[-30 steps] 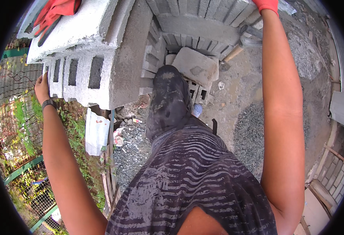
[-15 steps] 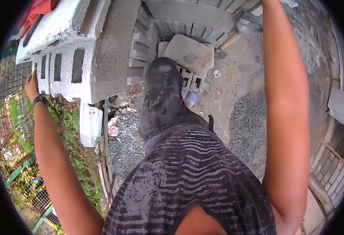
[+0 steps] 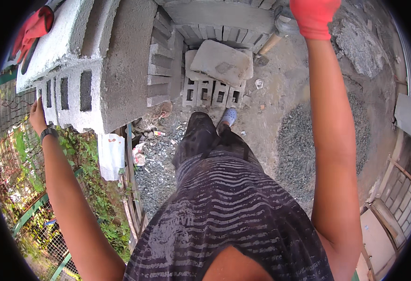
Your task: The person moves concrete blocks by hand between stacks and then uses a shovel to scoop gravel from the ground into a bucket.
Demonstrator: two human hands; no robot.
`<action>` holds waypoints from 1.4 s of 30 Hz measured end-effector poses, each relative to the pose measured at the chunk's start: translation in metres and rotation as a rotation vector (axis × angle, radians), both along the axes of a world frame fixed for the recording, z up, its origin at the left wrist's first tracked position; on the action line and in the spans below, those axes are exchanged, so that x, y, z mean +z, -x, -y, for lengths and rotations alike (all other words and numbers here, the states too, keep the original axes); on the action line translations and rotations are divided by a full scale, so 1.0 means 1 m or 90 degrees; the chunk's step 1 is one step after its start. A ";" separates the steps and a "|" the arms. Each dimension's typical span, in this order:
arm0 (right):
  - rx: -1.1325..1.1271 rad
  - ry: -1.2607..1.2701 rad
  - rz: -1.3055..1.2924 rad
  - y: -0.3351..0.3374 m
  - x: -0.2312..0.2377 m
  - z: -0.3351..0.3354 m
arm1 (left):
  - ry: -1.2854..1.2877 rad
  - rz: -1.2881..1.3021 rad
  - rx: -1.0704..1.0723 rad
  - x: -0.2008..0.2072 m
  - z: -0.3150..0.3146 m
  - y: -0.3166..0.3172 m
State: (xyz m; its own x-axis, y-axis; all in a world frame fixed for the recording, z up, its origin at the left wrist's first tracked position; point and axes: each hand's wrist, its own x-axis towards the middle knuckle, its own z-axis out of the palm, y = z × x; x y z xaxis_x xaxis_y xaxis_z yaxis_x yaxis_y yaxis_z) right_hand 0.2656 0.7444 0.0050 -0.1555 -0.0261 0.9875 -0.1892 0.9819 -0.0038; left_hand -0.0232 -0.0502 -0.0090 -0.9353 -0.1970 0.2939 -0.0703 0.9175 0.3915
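Observation:
My bare left hand (image 3: 38, 117), a dark watch on its wrist, is at the outer end of a wall of grey hollow concrete blocks (image 3: 73, 96). Its fingers are bent against the block's edge, and their tips are partly hidden. A red glove covers my right hand (image 3: 314, 18), raised at the top edge of the picture. The fingers of that hand are cut off by the frame, so I cannot see what they touch. On top of the block wall, above my left hand, lies a loose red and dark glove (image 3: 38, 25).
Ahead of my feet, flat slabs (image 3: 221, 61) rest on hollow blocks (image 3: 205, 92). Beside them leans a wooden-handled tool (image 3: 270, 44). Gravel (image 3: 299, 145) is heaped on the right. At left are a white sack (image 3: 111, 157), plants and a wire fence (image 3: 51, 239).
My raised knee has come down and back, uncovering the hollow blocks under the slabs. My gloved right hand has come into view at the top. My left hand stays at the block edge.

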 end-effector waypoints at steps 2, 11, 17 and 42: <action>0.089 0.224 0.200 -0.073 -0.068 0.043 | -0.062 0.006 -0.019 0.001 -0.018 -0.007; 0.172 0.343 1.200 -0.349 -0.280 0.236 | -0.267 -0.043 -0.094 0.001 -0.051 -0.037; 0.016 0.661 1.222 -0.333 -0.248 0.279 | -0.353 -0.074 -0.132 -0.001 -0.046 -0.043; 0.128 0.685 1.005 -0.157 -0.017 0.222 | -0.250 0.003 -0.206 0.031 -0.050 -0.052</action>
State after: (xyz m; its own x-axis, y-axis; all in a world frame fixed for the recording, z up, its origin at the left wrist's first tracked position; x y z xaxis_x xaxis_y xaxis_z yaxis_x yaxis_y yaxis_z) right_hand 0.4224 0.5225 -0.0122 -0.8660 0.2793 -0.4149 0.4986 0.4166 -0.7602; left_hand 0.0286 0.0002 0.0217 -0.9678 0.0085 0.2515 0.1909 0.6761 0.7116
